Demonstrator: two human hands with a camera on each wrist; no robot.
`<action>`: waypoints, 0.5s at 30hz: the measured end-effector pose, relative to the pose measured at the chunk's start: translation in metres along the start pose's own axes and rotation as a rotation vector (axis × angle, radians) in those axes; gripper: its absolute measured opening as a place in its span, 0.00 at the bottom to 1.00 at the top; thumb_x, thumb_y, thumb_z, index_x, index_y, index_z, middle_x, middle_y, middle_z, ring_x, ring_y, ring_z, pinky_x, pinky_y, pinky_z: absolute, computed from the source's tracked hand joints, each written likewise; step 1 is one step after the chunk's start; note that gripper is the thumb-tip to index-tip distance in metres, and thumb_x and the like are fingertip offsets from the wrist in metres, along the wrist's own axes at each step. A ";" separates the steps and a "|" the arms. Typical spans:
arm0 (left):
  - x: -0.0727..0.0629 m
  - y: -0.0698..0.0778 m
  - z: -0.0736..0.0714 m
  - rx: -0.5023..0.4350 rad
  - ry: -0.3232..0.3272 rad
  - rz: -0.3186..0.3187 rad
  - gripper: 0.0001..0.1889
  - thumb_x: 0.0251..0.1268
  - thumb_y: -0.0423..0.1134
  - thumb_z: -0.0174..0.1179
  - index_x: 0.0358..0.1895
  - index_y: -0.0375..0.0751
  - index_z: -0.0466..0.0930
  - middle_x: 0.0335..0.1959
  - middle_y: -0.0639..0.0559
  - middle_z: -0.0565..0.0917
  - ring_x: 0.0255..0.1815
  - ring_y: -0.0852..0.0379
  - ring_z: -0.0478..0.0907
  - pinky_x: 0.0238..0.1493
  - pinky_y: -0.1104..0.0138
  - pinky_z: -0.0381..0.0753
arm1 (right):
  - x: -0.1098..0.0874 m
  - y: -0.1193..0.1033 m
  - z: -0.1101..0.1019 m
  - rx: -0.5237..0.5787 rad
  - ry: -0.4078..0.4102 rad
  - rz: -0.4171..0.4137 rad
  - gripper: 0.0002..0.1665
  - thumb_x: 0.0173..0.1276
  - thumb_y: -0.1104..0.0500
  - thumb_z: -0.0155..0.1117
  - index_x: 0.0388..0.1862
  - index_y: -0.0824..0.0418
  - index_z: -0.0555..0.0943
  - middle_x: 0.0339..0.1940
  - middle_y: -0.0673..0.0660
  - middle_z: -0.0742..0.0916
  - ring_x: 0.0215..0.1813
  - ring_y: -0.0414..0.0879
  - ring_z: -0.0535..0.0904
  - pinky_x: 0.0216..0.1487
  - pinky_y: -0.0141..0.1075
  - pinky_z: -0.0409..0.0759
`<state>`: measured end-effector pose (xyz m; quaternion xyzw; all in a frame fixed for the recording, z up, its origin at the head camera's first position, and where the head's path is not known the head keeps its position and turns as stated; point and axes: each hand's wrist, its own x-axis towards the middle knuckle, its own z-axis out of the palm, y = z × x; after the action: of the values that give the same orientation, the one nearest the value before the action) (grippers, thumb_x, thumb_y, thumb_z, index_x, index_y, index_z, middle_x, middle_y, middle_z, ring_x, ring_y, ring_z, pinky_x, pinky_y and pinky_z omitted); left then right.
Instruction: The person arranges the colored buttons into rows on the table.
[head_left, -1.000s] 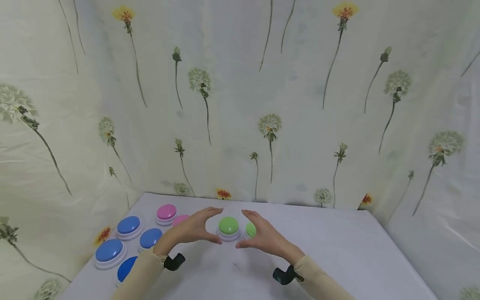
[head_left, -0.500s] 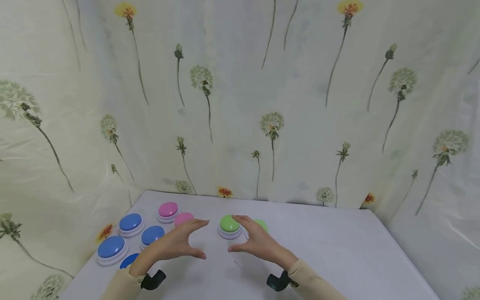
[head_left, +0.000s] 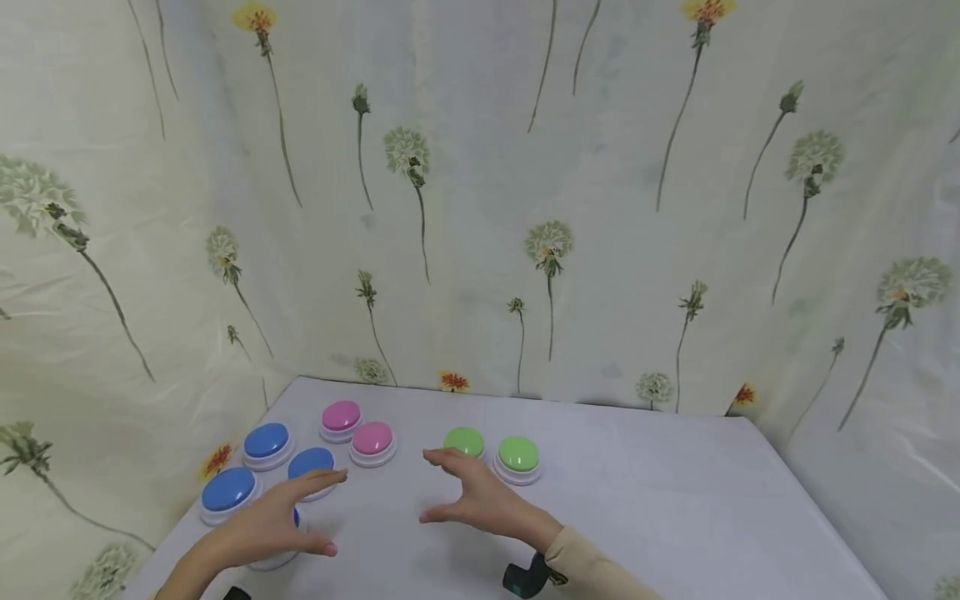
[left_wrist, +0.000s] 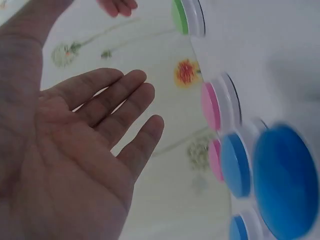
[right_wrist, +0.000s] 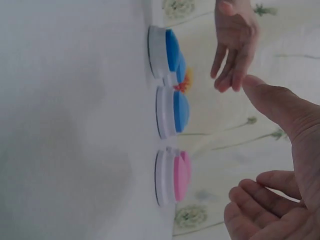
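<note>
Head view: the left hand (head_left: 264,525), thumb and fingers wide apart, is near four domed, white-based blue buttons (head_left: 228,490); the right hand (head_left: 486,502), equally wide, is near two matching green buttons (head_left: 519,454). Two pink buttons (head_left: 372,438) sit between on the white table (head_left: 675,500). Left wrist view: fingers nearly straight. Right wrist view: thumb well apart from fingers.

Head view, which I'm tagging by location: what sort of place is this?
Perhaps a screened-off corner set up for filming or practice: flower-printed sheeting hangs behind and along both sides of a white tabletop, where blue, pink and green domed buttons sit.
</note>
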<state>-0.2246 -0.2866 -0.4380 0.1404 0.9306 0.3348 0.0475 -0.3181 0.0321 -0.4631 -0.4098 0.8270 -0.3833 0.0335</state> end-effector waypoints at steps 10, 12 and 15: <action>-0.040 -0.058 -0.015 -0.020 -0.008 -0.338 0.46 0.51 0.59 0.68 0.73 0.45 0.61 0.70 0.30 0.63 0.66 0.25 0.60 0.49 0.32 0.73 | 0.011 -0.006 0.041 0.075 -0.141 0.003 0.49 0.53 0.39 0.74 0.71 0.53 0.67 0.65 0.55 0.77 0.65 0.47 0.74 0.65 0.34 0.74; -0.042 -0.068 -0.016 -0.034 -0.020 -0.424 0.48 0.50 0.61 0.68 0.73 0.44 0.60 0.70 0.29 0.63 0.66 0.25 0.60 0.50 0.33 0.72 | 0.013 -0.008 0.051 0.083 -0.162 0.015 0.49 0.53 0.41 0.75 0.71 0.55 0.68 0.64 0.55 0.78 0.64 0.47 0.74 0.64 0.33 0.74; -0.043 -0.082 -0.016 -0.056 -0.041 -0.450 0.49 0.52 0.59 0.68 0.73 0.39 0.58 0.69 0.28 0.63 0.64 0.25 0.62 0.49 0.36 0.75 | 0.017 -0.014 0.066 0.056 -0.180 0.004 0.49 0.52 0.43 0.76 0.70 0.59 0.69 0.63 0.55 0.79 0.62 0.45 0.76 0.61 0.31 0.76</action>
<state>-0.2056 -0.3695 -0.4777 -0.0654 0.9276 0.3385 0.1435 -0.2958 -0.0253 -0.4961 -0.4401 0.8104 -0.3677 0.1200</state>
